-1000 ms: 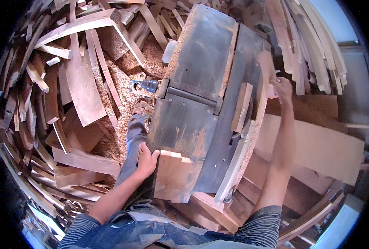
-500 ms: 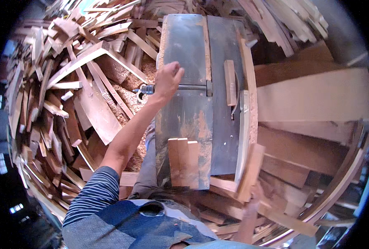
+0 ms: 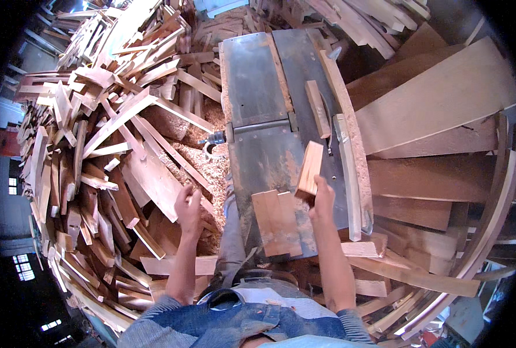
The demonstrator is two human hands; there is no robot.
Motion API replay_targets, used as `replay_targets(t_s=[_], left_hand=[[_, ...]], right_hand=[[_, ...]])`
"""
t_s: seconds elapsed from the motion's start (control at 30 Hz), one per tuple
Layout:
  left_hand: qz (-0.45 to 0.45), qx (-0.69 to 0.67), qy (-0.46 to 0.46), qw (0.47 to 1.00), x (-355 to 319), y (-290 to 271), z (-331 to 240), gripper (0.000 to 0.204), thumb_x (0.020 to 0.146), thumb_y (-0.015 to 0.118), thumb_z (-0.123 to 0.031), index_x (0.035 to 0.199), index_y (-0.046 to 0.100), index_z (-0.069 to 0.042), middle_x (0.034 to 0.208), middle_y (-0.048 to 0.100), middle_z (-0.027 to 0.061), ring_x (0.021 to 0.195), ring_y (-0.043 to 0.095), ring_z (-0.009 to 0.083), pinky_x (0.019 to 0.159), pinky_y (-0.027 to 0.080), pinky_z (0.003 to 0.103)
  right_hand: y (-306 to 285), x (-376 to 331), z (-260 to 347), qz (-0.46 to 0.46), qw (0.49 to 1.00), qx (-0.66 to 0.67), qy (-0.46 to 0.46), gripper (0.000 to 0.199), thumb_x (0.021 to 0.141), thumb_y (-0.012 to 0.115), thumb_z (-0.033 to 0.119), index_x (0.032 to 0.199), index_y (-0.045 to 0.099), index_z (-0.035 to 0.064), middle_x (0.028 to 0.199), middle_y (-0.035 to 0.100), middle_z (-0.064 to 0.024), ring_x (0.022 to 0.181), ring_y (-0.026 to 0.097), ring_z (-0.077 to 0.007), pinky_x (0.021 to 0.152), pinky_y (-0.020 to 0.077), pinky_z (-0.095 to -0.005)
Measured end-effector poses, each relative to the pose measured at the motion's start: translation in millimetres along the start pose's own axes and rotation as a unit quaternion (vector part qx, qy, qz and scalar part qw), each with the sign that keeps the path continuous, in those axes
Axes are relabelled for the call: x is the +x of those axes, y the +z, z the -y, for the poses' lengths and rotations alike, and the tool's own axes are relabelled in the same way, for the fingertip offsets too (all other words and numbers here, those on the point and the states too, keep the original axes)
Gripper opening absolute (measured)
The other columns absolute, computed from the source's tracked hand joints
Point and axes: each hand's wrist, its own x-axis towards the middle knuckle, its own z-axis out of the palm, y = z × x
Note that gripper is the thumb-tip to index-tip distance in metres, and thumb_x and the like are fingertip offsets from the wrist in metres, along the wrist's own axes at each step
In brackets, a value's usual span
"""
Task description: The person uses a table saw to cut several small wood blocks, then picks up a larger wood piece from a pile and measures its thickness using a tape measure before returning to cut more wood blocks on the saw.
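Observation:
My right hand point(image 3: 322, 200) grips a short wooden block point(image 3: 311, 168) by its near end, holding it tilted above the metal bed of a planing machine point(image 3: 261, 153). My left hand point(image 3: 189, 207) is left of the bed, above scrap boards and shavings, its fingers loosely curled and apart with nothing visible in them. Several short boards point(image 3: 275, 223) lie side by side on the near end of the bed. Across the middle of the bed runs the cutter slot point(image 3: 262, 126). A narrow wooden piece point(image 3: 317, 109) rests on the bed's right part.
A large heap of offcuts point(image 3: 89, 191) fills the left side. Wood shavings point(image 3: 203, 165) are piled beside the machine. A long wooden rail point(image 3: 345, 110) edges the bed on the right, with wide planks point(image 3: 432, 104) beyond it. More long pieces point(image 3: 415, 277) lie at lower right.
My left hand has drawn back from above the cutter area to the machine's left. My right hand has brought the wooden block from the right edge over the bed. The view has shifted.

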Motion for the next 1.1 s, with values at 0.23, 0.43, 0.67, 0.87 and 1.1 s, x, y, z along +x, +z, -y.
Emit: replay_targets(t_s=[0.23,0.43,0.67,0.87,1.1], left_hand=[[-0.108,0.009,-0.008,0.994,-15,-66,33,0.031,0.094,0.07,-0.014,0.118,0.07,0.005,0.101,0.071,0.0065,0.091,0.062,0.0135,0.084,0.05,0.03],[-0.056,-0.093,0.007,0.994,-29,-27,3,0.028,0.095,0.072,-0.016,0.117,0.07,0.003,0.099,0.068,0.0033,0.088,0.061,0.0116,0.08,0.051,0.028],[0.128,-0.105,0.072,0.984,-106,17,-34,0.026,0.096,0.068,-0.018,0.114,0.067,0.002,0.092,0.065,0.0044,0.086,0.061,0.0127,0.079,0.051,0.03],[0.172,-0.033,0.101,0.979,-177,-3,-21,0.04,0.093,0.071,-0.027,0.12,0.063,0.002,0.099,0.065,0.0091,0.092,0.062,0.0188,0.084,0.051,0.034],[0.184,-0.01,0.074,0.98,-268,-50,25,0.052,0.094,0.072,-0.029,0.134,0.06,0.002,0.118,0.068,0.0138,0.108,0.066,0.0242,0.094,0.051,0.037]], right_hand=[[164,38,102,0.053,0.682,-0.547,-0.482,0.042,0.085,0.073,0.036,0.105,0.072,-0.0013,0.099,0.071,-0.0229,0.087,0.069,-0.0377,0.078,0.0551,-0.0434],[142,-92,65,0.279,0.772,-0.409,-0.398,0.044,0.085,0.07,0.036,0.106,0.072,-0.0027,0.099,0.07,-0.023,0.093,0.07,-0.0356,0.082,0.055,-0.0425],[-75,-199,-6,0.221,0.928,-0.293,-0.064,0.049,0.09,0.076,0.025,0.126,0.067,-0.0067,0.116,0.071,-0.011,0.105,0.066,-0.0179,0.094,0.0531,-0.0325],[-205,-240,-46,0.115,0.957,-0.263,-0.04,0.049,0.091,0.074,0.026,0.125,0.066,-0.0083,0.113,0.068,-0.0096,0.101,0.062,-0.0159,0.09,0.0513,-0.0311],[-184,-182,-55,0.099,0.839,-0.462,-0.27,0.048,0.088,0.073,0.036,0.111,0.07,-0.0067,0.094,0.071,-0.0157,0.087,0.065,-0.028,0.083,0.0521,-0.0399]])
